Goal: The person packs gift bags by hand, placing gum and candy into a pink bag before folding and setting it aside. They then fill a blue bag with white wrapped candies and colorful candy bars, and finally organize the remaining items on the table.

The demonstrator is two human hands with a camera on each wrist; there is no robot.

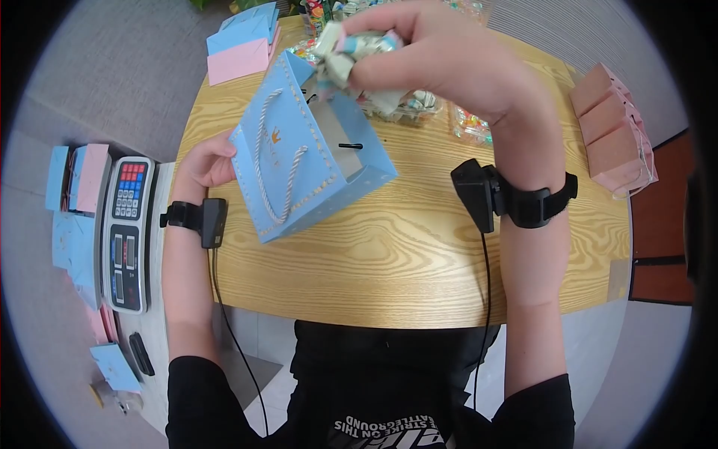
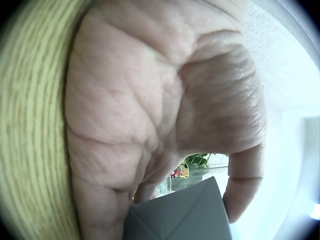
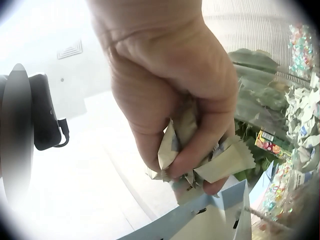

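A light blue paper gift bag with white rope handles and a small gold crown leans over the wooden table. My left hand grips its side edge, thumb on the near face. In the left wrist view, a corner of the bag sits between thumb and fingers. Above the bag's opening, my right hand holds a bunch of wrapped candies in pale twisted wrappers. The right wrist view shows these candies sticking out between curled fingers, close over the bag's rim.
Behind the bag lies a clear tray of wrapped candies, with colourful sweets beside it. Blue and pink bags stand at the back left, pink bags at the right edge. A digital scale stands on the left.
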